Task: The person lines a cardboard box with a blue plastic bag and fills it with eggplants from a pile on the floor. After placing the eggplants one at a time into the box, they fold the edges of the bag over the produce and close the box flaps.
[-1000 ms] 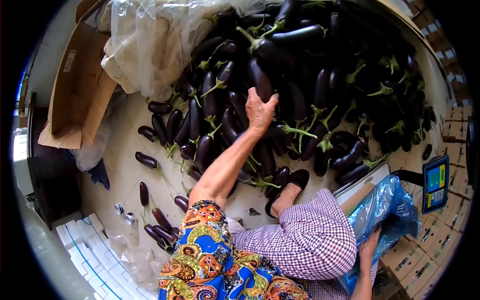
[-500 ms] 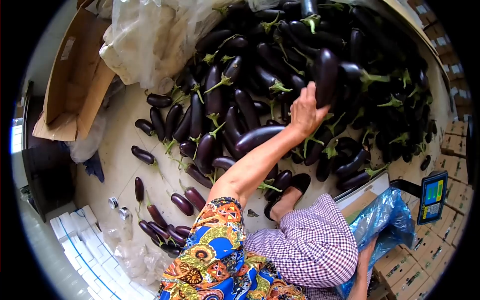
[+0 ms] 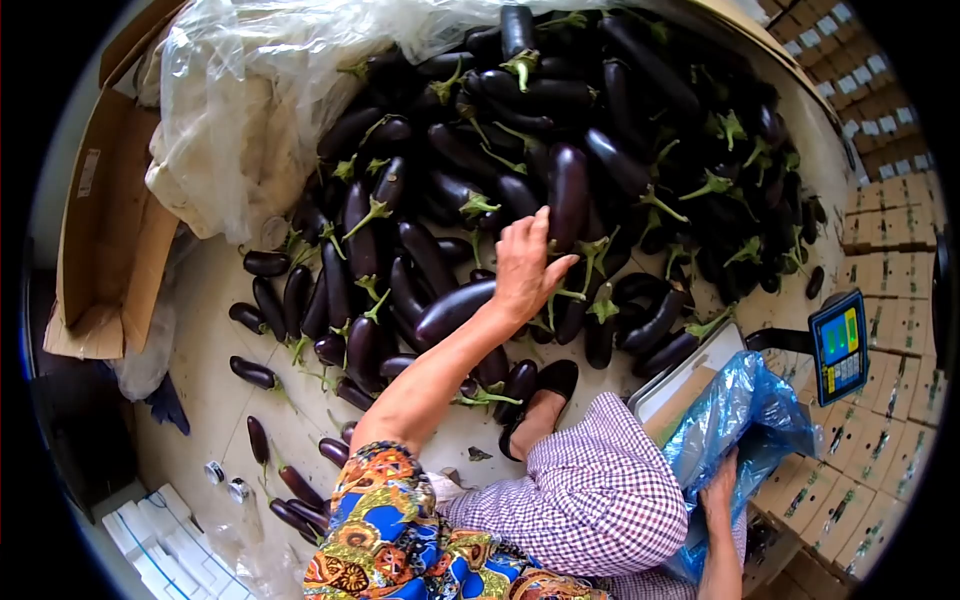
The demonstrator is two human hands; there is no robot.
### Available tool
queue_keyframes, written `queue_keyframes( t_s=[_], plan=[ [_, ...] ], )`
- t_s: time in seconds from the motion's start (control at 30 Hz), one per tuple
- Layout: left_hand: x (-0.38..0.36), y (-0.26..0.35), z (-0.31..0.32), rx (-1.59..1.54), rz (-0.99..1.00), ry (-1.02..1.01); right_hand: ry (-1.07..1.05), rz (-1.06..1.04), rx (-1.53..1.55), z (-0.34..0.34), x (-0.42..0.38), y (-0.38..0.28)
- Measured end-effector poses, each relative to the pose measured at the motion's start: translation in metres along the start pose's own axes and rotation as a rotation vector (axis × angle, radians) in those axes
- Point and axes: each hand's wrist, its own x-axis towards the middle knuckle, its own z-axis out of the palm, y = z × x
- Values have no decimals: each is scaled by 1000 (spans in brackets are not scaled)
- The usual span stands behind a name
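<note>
My left hand [image 3: 527,265] reaches over a big pile of eggplants [image 3: 630,90]. Its fingertips lie along the left side of one dark purple eggplant [image 3: 568,198], and the thumb is below that eggplant's near end. Just under my left forearm, another long eggplant [image 3: 455,310] lies crosswise. At the lower right, my right hand [image 3: 720,490] grips the edge of a blue plastic bag [image 3: 745,395]; the bag hides part of its fingers. The bag's mouth gapes partly, beside a flat scale plate [image 3: 685,375].
A scale display [image 3: 838,347] stands right of the bag. Stacked cartons [image 3: 885,400] line the right side. On the left are an open cardboard box [image 3: 110,220], clear plastic sheeting [image 3: 240,100] and white boxes [image 3: 165,545]. Loose eggplants [image 3: 253,373] lie on the floor near my foot [image 3: 540,405].
The view has shifted, so the pile sits further left and lower. My left hand and the eggplant at its fingers have come slightly nearer. More of my right hand shows at the bag.
</note>
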Motion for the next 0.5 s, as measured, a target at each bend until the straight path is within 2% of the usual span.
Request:
queue_keyframes(
  t_s=[0.03, 0.07, 0.17, 0.23, 0.3, 0.37, 0.43, 0.5],
  plan=[
    [-6, -2, -9, -28, 79, 76, 11, -44, -170, -4, -1, -8],
    [-13, -7, -20, -58, 47, 77, -17, -49, -235, -5, 1, -7],
    [-21, -36, -70, 16, -68, 157, 148, -166, -186, -1, 1, -9],
    [-26, -86, -97, 135, -178, 285, 98, -18, -128, -9, 0, -26],
    [-41, -161, -114, 421, -346, 299, 96, 44, -62, -6, 1, -25],
    [-50, -191, -129, 569, -594, 207, 81, 41, -143, -5, 2, -30],
    [-55, -216, -127, 610, -668, 171, 96, 46, -159, -2, -2, -21],
    [-47, -215, -119, 663, -698, 143, 59, 58, -144, -6, -1, -23]
  ],
)
